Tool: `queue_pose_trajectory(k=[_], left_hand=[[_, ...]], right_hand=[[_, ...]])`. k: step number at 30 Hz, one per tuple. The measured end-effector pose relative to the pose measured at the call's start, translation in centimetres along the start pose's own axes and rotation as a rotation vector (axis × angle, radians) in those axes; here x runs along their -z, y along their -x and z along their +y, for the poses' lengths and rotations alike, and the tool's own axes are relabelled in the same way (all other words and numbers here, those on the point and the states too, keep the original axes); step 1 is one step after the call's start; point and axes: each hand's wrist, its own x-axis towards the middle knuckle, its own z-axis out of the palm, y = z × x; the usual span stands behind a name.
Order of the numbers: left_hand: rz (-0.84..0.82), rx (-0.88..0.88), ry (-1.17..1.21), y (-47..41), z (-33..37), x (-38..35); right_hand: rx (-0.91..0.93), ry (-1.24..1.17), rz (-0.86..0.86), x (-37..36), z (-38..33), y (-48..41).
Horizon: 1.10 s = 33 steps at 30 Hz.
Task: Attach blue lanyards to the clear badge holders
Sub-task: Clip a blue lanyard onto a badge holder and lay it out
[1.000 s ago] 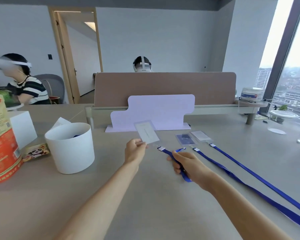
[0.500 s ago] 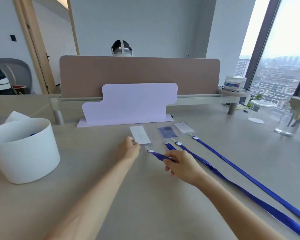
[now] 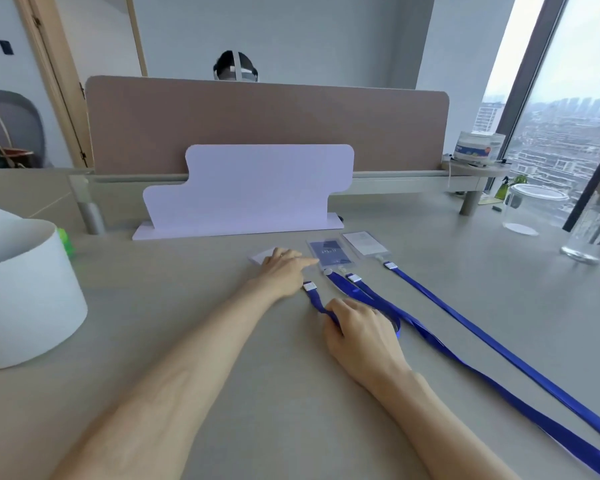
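My left hand (image 3: 284, 268) lies over a clear badge holder (image 3: 261, 256) with a white card in it and holds it flat on the desk; only the holder's far left corner shows. My right hand (image 3: 359, 329) pinches a blue lanyard (image 3: 315, 301) just behind its white clip end (image 3: 309, 286), which lies close to my left hand's wrist side. To the right lie a holder with a dark card (image 3: 329, 252) and a holder with a white card (image 3: 365, 242). A long blue lanyard (image 3: 465, 317) runs from each toward the near right.
A white round tub (image 3: 25, 296) stands at the left. A lavender board stand (image 3: 257, 192) and a brown partition (image 3: 267, 126) close the far side; a person's head shows behind it. A glass jar (image 3: 530, 209) and a glass bottle (image 3: 593, 230) stand at the far right.
My left hand lowered the badge holder from the air onto the desk and now covers it. My right hand brought the lanyard end down toward it. The view tilted down and right.
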Motion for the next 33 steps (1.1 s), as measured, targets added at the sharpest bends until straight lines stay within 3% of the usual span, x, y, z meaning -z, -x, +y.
queue_pose_trajectory(k=[9, 13, 16, 24, 33], left_hand=[[-0.042, 0.043, 0.02, -4.6, -0.4, -1.1], [0.134, 0.047, 0.204, -3.0, -0.4, -1.2], [0.274, 0.06, 0.096, -0.2, -0.6, -1.9], [0.138, 0.053, 0.162, 4.1, -1.2, -2.0], [0.116, 0.121, 0.108, 7.0, 1.3, -0.6]], right_hand=[[-0.024, 0.002, 0.009, -0.8, 0.8, -0.5], [-0.015, 0.003, 0.038, -0.6, 0.6, -0.3], [-0.02, 0.011, 0.041, -0.6, 0.3, -0.2], [-0.108, -0.086, -0.056, 2.4, -0.5, 2.2], [-0.201, -0.017, 0.025, 9.3, -0.4, 8.3]])
